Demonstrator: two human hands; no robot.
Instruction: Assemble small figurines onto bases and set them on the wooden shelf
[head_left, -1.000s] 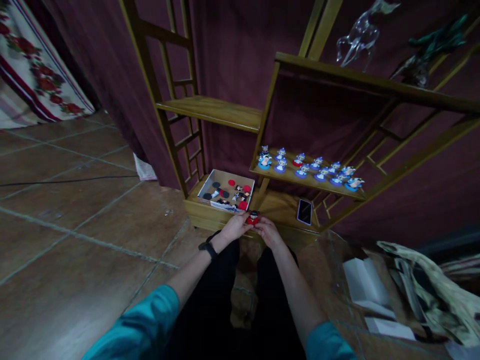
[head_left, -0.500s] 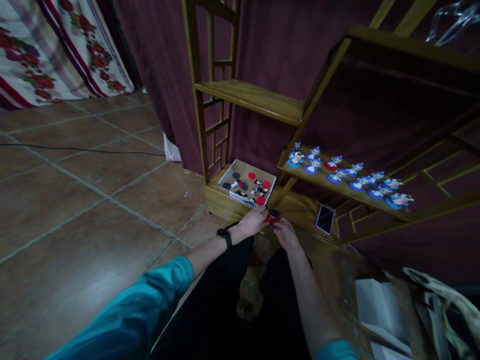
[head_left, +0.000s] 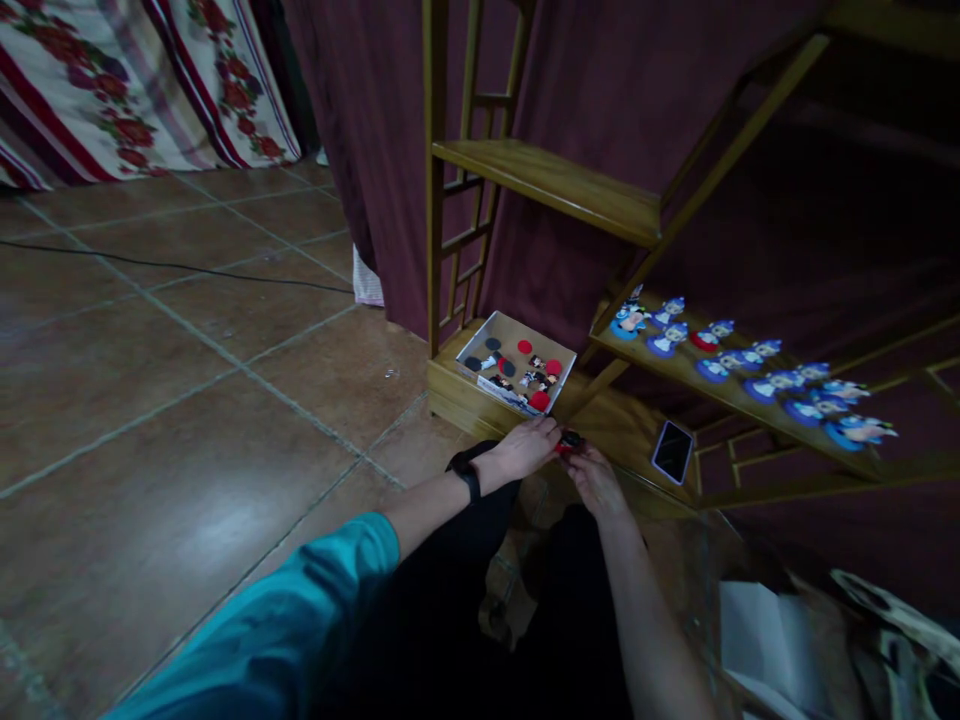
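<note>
A small figurine (head_left: 570, 440) with a black top and a red base is held between both hands, just in front of the low wooden shelf. My left hand (head_left: 529, 446) is closed round its left side, and a dark watch sits on that wrist. From the right, my right hand (head_left: 596, 478) pinches it with the fingertips. Beyond my left hand is an open cardboard box (head_left: 489, 325) holding several loose figurines and flat red and dark grey discs. The figurine's details are too small and dark to make out.
Several blue-and-white figurines (head_left: 720, 368) stand in rows on the raised shelf at right, one on a red base. A phone (head_left: 673, 452) lies on the low shelf (head_left: 626, 415). White boxes (head_left: 772, 635) rest on the floor at lower right. A cable (head_left: 172, 265) crosses the tiles.
The view has shifted, so shelf and box appear farther right. Both hands still hold the figurine together in front of the low shelf.
</note>
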